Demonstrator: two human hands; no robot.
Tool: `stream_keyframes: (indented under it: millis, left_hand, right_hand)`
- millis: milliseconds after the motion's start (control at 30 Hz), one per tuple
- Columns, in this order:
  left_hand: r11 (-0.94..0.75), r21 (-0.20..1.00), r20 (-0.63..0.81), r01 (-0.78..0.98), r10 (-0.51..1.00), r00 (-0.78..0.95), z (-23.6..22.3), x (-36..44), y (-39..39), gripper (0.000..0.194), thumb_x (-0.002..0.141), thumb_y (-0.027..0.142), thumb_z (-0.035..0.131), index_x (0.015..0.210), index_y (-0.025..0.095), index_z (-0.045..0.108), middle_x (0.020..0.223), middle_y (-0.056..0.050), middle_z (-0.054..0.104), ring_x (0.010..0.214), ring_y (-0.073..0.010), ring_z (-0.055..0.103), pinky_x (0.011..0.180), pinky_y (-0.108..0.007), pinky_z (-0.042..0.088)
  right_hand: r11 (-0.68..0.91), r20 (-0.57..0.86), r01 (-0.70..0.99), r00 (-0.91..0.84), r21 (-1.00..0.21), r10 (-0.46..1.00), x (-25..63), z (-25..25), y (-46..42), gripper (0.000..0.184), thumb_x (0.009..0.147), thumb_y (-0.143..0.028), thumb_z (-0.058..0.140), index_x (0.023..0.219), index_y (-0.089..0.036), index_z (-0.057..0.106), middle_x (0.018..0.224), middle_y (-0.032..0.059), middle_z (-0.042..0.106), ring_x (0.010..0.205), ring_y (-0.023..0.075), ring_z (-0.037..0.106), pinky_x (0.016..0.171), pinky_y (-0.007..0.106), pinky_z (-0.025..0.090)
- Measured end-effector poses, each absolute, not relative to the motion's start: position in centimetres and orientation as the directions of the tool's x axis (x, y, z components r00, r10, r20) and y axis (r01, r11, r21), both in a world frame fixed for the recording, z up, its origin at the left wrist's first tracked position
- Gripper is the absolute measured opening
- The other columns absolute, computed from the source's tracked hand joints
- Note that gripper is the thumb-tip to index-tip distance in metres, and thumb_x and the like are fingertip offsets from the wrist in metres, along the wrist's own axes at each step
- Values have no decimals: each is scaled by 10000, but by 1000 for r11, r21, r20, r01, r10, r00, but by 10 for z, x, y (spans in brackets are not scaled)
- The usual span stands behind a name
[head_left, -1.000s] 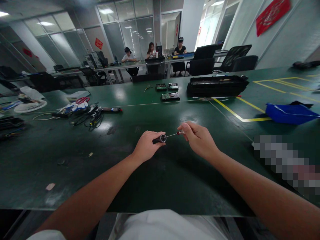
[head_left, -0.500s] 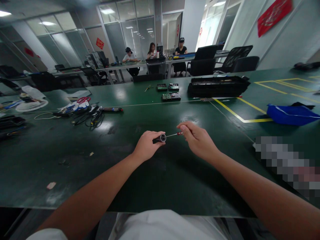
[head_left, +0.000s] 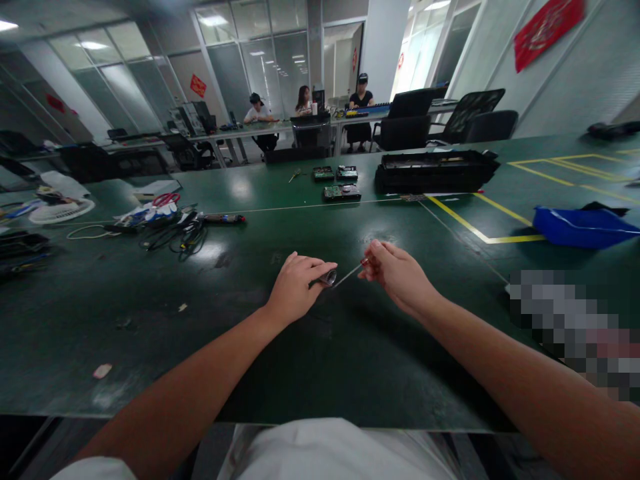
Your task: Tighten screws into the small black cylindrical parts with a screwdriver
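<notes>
My left hand (head_left: 297,287) is closed around a short dark cylinder (head_left: 329,277) with a round, ringed end that faces right. Most of the cylinder is hidden by the fingers. In my right hand (head_left: 393,273) I grip a screwdriver (head_left: 350,274) by its reddish handle, which the fingers largely cover. Its thin metal shaft slants down and left, and the tip is at the lower rim of the cylinder's end. Whether the tip touches the rim I cannot tell. Both hands are above the green table (head_left: 280,373).
Several circuit-board devices, one a hard-drive-like unit (head_left: 342,193), lie ahead beside a long black plastic housing (head_left: 435,172). Tangled cables (head_left: 185,233) are at left, a blue tray-like object (head_left: 583,227) at right. People sit at a far table.
The cylinder's open end has turned more to the right. My right hand has tilted the screwdriver more steeply, and its tip has moved from the opening to the lower rim.
</notes>
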State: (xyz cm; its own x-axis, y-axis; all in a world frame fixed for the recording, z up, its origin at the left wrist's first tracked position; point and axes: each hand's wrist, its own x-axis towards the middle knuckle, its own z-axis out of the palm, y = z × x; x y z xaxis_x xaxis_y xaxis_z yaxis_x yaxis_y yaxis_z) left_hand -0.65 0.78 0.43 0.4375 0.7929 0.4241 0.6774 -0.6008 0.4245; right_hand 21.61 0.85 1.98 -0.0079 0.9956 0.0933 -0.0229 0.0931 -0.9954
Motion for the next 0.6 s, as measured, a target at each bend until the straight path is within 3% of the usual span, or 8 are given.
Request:
stream_keyframes:
  millis: [100,233,600]
  left_hand:
    - [-571,438,394,694,816,423,3,-7,10,381,893,217,698,1266,291,662,1214,-38,709,1153,-239,612,1106,-507,373]
    - [-545,485,360,684,837,411,3,-8,12,391,872,221,730,1255,269,668,1204,-38,718,1106,-237,627,991,-437,446]
    - [-543,507,394,670,837,380,8,-6,7,382,853,231,759,1225,265,685,1191,-33,725,1087,-235,631,972,-425,449]
  right_hand:
    - [23,19,-116,31,-993,999,217,16,15,345,879,-562,611,802,-230,558,626,-36,513,537,137,498,646,360,548]
    - [101,94,-67,93,-993,991,216,12,14,316,899,-534,598,839,-226,571,691,-16,573,579,142,542,639,344,541]
    - [363,371,264,-23,-894,929,214,24,-3,234,996,-436,489,932,-225,569,747,7,644,688,173,627,680,339,497]
